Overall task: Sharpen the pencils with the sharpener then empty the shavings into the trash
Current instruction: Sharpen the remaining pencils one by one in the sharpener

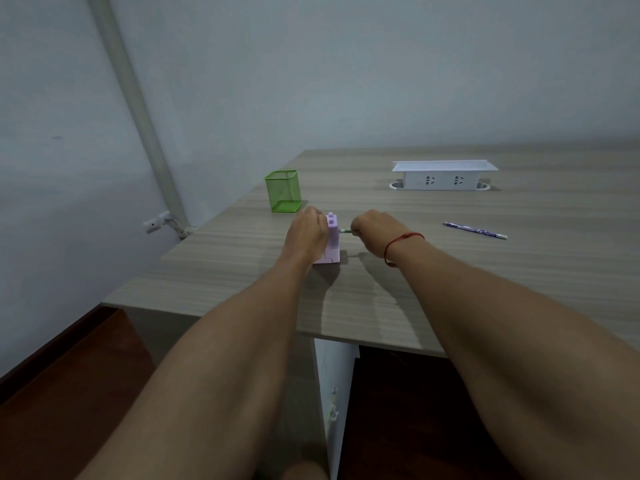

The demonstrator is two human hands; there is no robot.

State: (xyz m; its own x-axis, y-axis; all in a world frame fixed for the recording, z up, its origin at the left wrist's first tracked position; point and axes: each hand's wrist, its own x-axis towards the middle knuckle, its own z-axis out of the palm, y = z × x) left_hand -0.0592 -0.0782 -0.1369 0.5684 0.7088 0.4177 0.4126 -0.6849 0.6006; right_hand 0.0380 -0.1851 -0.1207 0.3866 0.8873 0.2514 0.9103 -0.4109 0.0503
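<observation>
A pink box-shaped pencil sharpener [331, 241] stands on the wooden table [450, 271] near its left side. My left hand [308, 230] grips the sharpener's left side and hides its handle. A short stretch of a pencil [345, 231] sticks out of the sharpener's right face, and my right hand [375, 230] is curled round the rest of it. A second pencil [475, 231], purple-patterned, lies flat on the table to the right, apart from both hands.
A green mesh pen holder [282, 190] stands just behind the sharpener. A white socket box [444, 175] sits at the back of the table. A white pipe [138, 109] runs down the wall on the left. No trash bin is in view.
</observation>
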